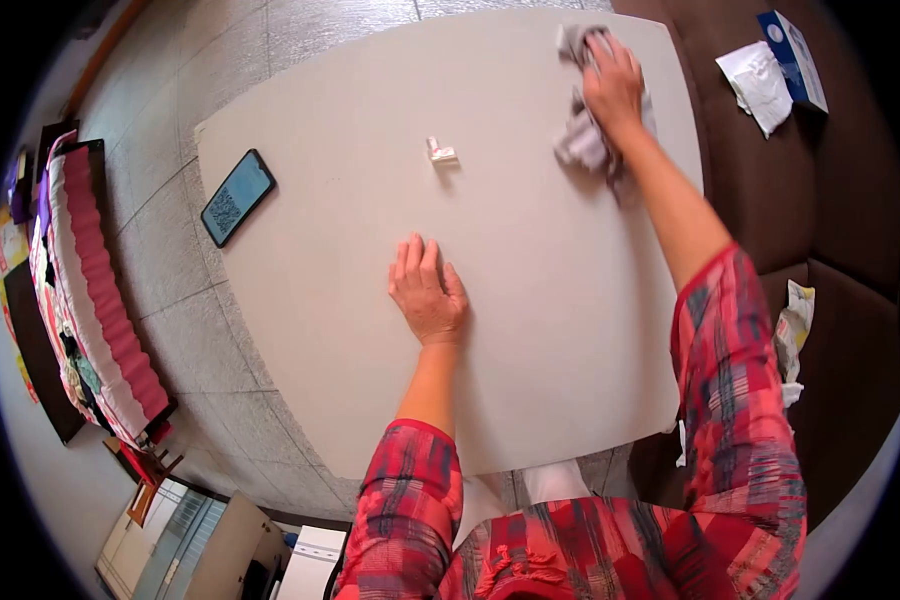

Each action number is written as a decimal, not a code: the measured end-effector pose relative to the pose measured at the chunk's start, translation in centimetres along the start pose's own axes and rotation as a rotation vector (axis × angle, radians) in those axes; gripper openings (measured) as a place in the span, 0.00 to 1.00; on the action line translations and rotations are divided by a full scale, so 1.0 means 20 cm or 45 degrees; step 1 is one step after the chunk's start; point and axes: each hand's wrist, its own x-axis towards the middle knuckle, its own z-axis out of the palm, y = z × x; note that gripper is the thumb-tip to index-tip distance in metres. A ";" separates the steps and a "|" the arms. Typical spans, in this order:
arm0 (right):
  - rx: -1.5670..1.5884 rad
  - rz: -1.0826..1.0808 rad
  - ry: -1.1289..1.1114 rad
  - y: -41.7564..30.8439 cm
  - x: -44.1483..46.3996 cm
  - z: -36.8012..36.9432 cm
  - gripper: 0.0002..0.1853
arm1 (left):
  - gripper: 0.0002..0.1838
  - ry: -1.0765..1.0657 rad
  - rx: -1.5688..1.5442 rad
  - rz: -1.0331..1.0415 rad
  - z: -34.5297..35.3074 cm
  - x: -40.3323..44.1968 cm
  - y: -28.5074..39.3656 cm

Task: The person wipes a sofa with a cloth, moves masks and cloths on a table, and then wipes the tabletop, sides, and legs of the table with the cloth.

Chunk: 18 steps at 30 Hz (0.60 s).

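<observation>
At the far right corner of the table (530, 390), a crumpled cloth (582, 148) is partly covered by the right hand (615, 88), long axis along table's right edge; grip can't be told. Left hand (430, 292), farther off, is laid open mid-table.

Right fingers (620, 60) — on crumpled cloth (584, 146)

I observe grey floor tiles (185, 300) with dark joints, reflecting bright light at the far edge. Brown upholstered seating (765, 205) with visible seams occupies the right side. On the left I note pink-draped, ruffled furniture (108, 300), a pale wall (88, 478) and, lower down, a light-coloured cabinet (215, 545).
</observation>
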 end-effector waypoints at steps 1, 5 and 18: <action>-0.006 -0.070 0.019 -0.01 0.14 0.12 0.24 | 0.20 -0.011 -0.028 -0.016 0.00 0.00 0.00; 0.280 -0.406 -0.398 -0.50 0.43 0.33 0.16 | 0.20 -0.015 -0.035 -0.017 -0.02 0.01 0.00; 0.680 -1.043 -0.439 -0.85 0.03 0.22 0.21 | 0.20 0.020 -0.040 -0.032 -0.01 0.02 -0.01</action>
